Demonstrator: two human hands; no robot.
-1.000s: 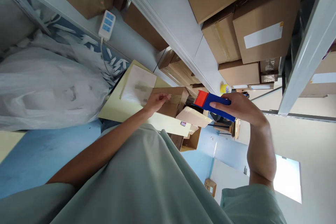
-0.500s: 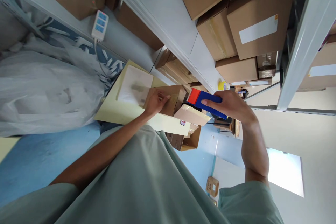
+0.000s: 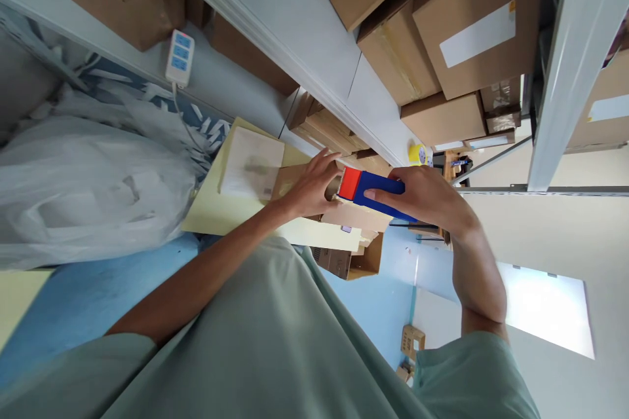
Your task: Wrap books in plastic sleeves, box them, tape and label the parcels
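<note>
A small brown carton lies on the pale yellow table, with an end flap sticking out to the right. My left hand is over the carton's right part, fingers spread and thumb apart, close to the dispenser's front; it covers much of the carton. In my right hand is a blue and red tape dispenser, gripped by its blue body. Its red front end is at the carton's open-flap end. Whether the tape touches the cardboard is hidden. A white flat box lies left of the carton.
Shelves with several cartons run along the far side. A power strip hangs by the lower shelf. A big translucent plastic bag bulges at left. An open carton stands beyond the table's right end.
My left hand has moved right and its fingers have spread, from the carton's middle to its flap end. The tape dispenser has shifted slightly left, towards that hand. The view has turned a little.
</note>
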